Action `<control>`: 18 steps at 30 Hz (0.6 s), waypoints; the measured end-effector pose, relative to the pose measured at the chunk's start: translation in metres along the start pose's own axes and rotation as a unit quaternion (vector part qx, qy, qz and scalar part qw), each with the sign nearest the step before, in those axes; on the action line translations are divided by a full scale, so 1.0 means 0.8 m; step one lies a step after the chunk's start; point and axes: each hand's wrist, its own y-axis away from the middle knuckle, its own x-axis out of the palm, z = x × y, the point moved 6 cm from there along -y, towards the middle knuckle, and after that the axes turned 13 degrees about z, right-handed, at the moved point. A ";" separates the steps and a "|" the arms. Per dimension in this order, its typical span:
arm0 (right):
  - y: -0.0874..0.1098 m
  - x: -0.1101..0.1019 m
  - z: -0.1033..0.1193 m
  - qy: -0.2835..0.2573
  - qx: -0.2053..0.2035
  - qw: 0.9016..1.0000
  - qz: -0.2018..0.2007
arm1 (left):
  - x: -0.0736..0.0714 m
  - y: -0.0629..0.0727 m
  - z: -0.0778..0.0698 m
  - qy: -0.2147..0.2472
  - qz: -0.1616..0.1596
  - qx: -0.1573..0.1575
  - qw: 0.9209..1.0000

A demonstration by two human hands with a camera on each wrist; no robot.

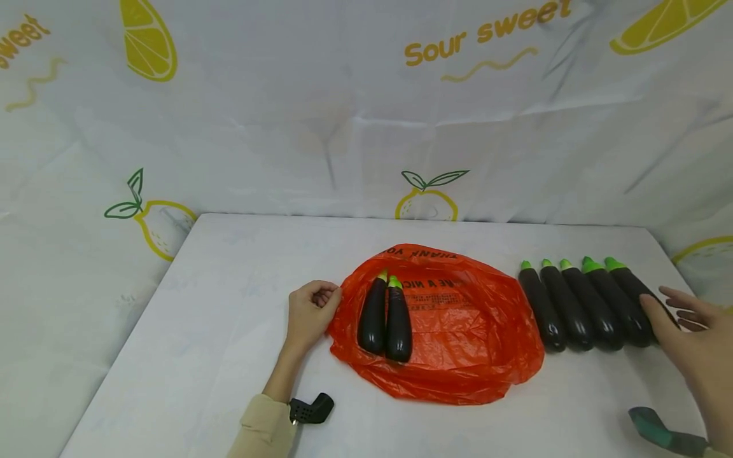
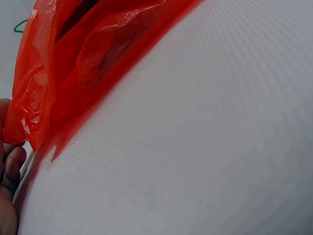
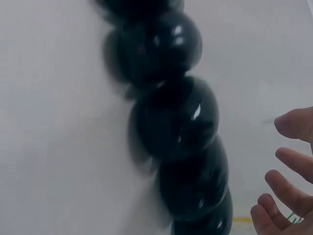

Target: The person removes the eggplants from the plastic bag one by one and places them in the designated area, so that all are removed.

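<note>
A red plastic bag (image 1: 464, 356) lies spread open on the table, with two dark eggplants (image 1: 398, 327) side by side on its left part. At the bag's left edge my left hand (image 1: 309, 315) pinches the plastic; the left wrist view shows the gathered red film (image 2: 34, 98) at the fingers. To the right of the bag, several more eggplants (image 1: 592, 308) with green stems lie in a row. My right hand (image 1: 698, 334) is over the rightmost eggplant (image 1: 632, 286), fingers spread and holding nothing. In the right wrist view its fingers (image 3: 288, 188) stand apart from the eggplants' rounded ends (image 3: 178, 120).
The white table (image 1: 217, 305) ends at the back against a hanging white cloth (image 1: 275, 127) printed with lemons and lettering. A dark wrist device (image 1: 312, 409) is on the left wrist, and another (image 1: 664, 432) on the right.
</note>
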 end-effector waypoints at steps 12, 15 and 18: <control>0.057 0.002 0.097 -0.037 -0.151 0.987 0.027 | 0.001 0.000 0.000 0.001 -0.001 0.000 1.000; 0.067 0.009 0.113 -0.043 -0.195 0.979 0.041 | 0.001 0.000 0.001 0.001 0.000 0.002 1.000; 0.078 0.016 0.126 -0.051 -0.228 0.971 0.058 | 0.001 0.000 0.000 0.000 -0.001 0.004 1.000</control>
